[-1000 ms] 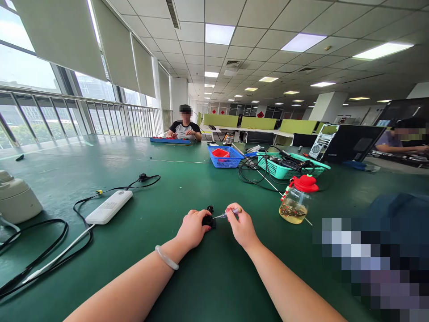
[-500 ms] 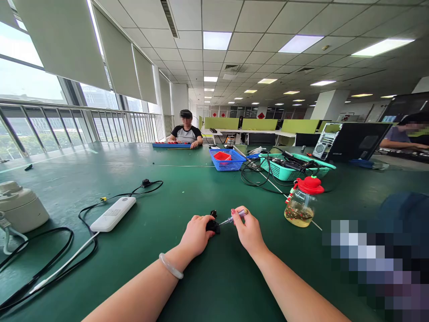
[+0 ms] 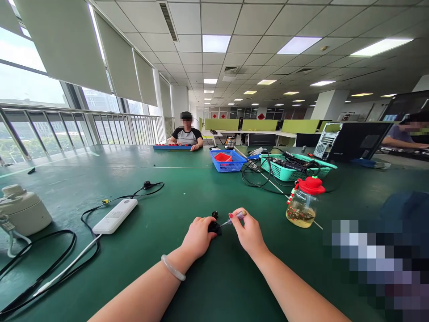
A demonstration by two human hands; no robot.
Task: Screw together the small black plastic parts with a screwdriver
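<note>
My left hand [image 3: 198, 236] is closed on a small black part [image 3: 213, 227] that rests on the green table [image 3: 140, 268]; a pale bangle sits on that wrist. My right hand [image 3: 247, 232] pinches a slim clear-handled screwdriver [image 3: 234, 218], its metal tip touching the black part from the right. Another tiny black piece [image 3: 215, 214] stands just behind the part.
A white power strip [image 3: 115, 216] with black and white cables lies at left, beside a white dome device [image 3: 23, 210]. A glass jar with a red lid [image 3: 301, 205] stands at right. Blue basket [image 3: 227, 161] and teal basket [image 3: 295, 169] sit farther back. People sit at the far side and at right.
The view has shifted slightly, so everything sits a little lower and to the right. Both hands keep their grips, with the screwdriver tip still at the black part.
</note>
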